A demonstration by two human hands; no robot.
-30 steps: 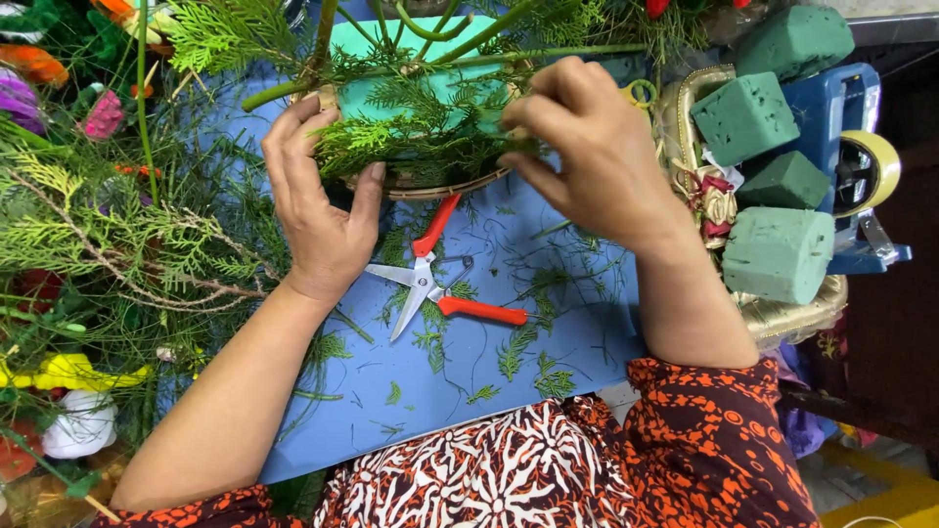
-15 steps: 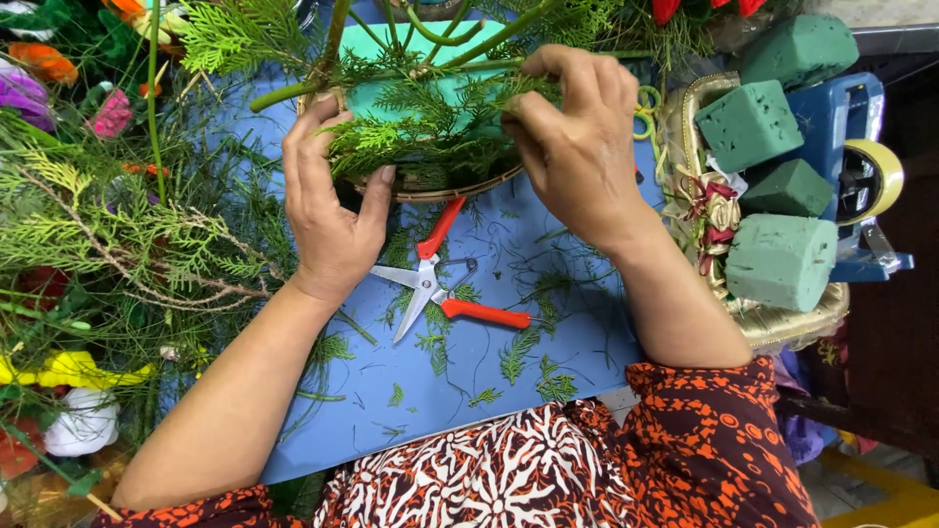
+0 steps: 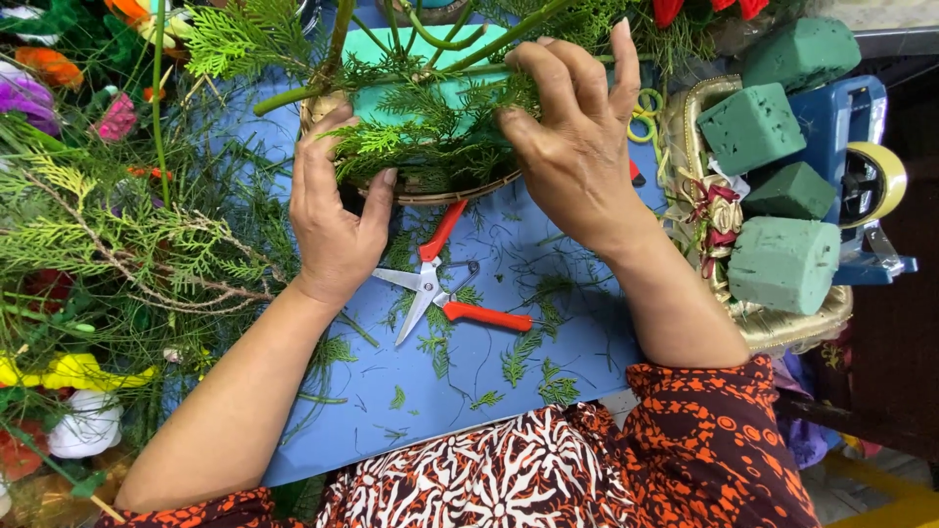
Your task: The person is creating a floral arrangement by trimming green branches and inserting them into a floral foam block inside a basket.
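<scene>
A small woven basket (image 3: 460,191) filled with green foam and cedar sprigs (image 3: 421,132) sits on the blue table (image 3: 548,323). My left hand (image 3: 337,210) cups the basket's left rim, thumb against its near side. My right hand (image 3: 577,137) pinches a sprig at the basket's right side, pressing it into the greenery. Orange-handled snips (image 3: 445,288) lie open on the table just below the basket, between my forearms.
A pile of cedar branches (image 3: 108,244) and coloured flowers covers the left side. At the right a gold basket (image 3: 782,328) holds several green foam blocks (image 3: 782,264), beside a blue tape dispenser (image 3: 866,176). Loose green clippings litter the table.
My right hand has shifted slightly left and closed its fingers on a sprig at the basket's right side. My left hand stays on the rim.
</scene>
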